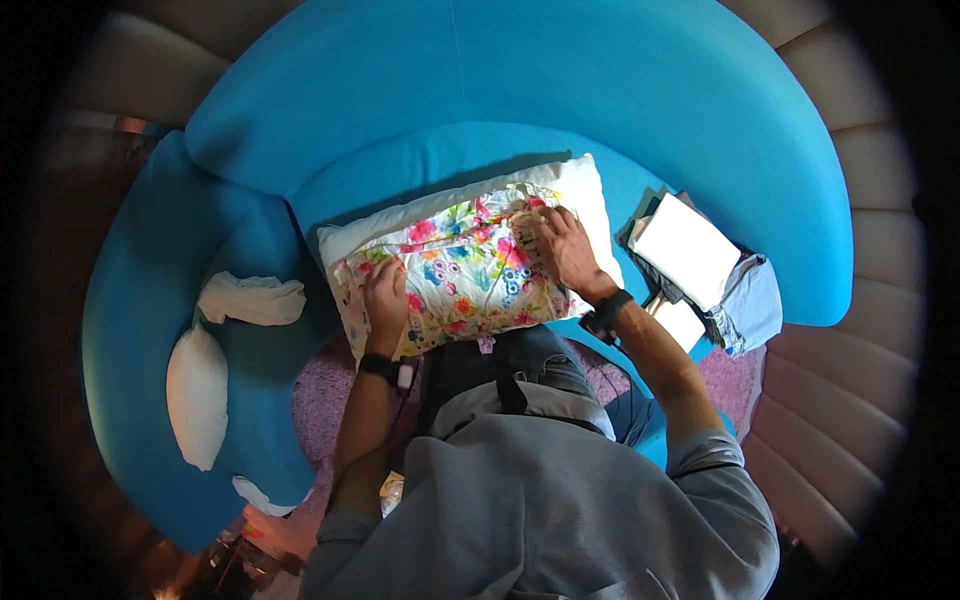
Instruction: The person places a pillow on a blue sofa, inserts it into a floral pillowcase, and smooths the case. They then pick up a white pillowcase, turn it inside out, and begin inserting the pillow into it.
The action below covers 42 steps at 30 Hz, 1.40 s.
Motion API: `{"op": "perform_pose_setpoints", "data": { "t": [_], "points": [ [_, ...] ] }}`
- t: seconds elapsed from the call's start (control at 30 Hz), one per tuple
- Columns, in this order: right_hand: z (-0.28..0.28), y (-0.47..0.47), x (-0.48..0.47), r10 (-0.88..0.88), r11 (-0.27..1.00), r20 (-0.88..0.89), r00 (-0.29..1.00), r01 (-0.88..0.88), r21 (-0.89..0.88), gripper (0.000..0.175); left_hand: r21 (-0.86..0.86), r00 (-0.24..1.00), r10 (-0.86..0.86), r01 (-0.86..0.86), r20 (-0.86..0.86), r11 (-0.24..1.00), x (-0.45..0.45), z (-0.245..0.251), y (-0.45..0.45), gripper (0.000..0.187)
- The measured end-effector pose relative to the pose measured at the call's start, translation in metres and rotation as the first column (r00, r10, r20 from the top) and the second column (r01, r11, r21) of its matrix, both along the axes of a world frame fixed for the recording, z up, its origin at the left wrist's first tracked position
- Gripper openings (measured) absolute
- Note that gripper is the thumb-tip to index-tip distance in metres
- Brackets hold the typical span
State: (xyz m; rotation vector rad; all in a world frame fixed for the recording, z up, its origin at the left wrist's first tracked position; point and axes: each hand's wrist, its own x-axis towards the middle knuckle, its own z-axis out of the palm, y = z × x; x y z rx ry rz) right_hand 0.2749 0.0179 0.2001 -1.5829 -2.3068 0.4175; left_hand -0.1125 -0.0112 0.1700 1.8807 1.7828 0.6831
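Observation:
A white pillow (581,180) lies across the blue sofa seat at my knees. Spread over it is a creased floral-print cloth (465,277), white with pink, blue and green flowers. My left hand (386,300) rests on the cloth's left part, its fingers bent towards the far side. Near the far right corner of the cloth, my right hand (566,247) touches the fabric with curled fingers. Whether either hand pinches the fabric is hard to tell. Both wrists wear dark bands, and a small white device sits on the left one.
The curved blue sofa (510,67) wraps around the far side and left. Folded clothes (686,251) are stacked on the right, beside blue folded fabric (750,300). On the left lie a crumpled white cloth (255,298) and a white cushion (197,397). A pink carpet (322,397) shows below.

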Motion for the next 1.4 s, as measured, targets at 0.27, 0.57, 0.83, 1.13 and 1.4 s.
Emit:
{"op": "perform_pose_setpoints", "data": {
  "t": [0.27, 0.57, 0.83, 1.13, 1.4],
  "points": [
    [-0.017, 0.056, -0.011, 0.017, 0.98, 0.039, 0.999, -0.009, -0.198, 0.024, -0.123, 0.964, -0.234, 0.219, -0.127, 0.968, 0.045, -0.002, 0.065, 0.023],
    [-0.022, 0.063, -0.001, 0.14, 0.971, 0.061, 0.988, -0.125, -0.206, 0.026, -0.316, 0.983, -0.177, 0.185, 0.053, 0.931, 0.036, -0.008, 0.079, 0.016],
    [-0.022, 0.08, 0.005, 0.183, 0.982, -0.036, 0.982, -0.184, -0.037, 0.02, -0.292, 0.959, -0.222, 0.266, 0.176, 0.919, 0.026, 0.005, 0.084, 0.018],
    [0.013, 0.062, -0.01, -0.082, 0.996, -0.123, 0.989, 0.076, -0.053, 0.04, 0.067, 0.99, 0.09, -0.083, -0.11, 0.994, 0.039, 0.003, 0.053, 0.02],
    [0.009, -0.051, 0.027, 0.397, 0.917, 0.047, 0.917, -0.398, 0.025, 0.051, 0.207, 0.904, -0.386, 0.42, -0.183, 0.884, 0.059, 0.025, -0.025, 0.045]
  ]
}}
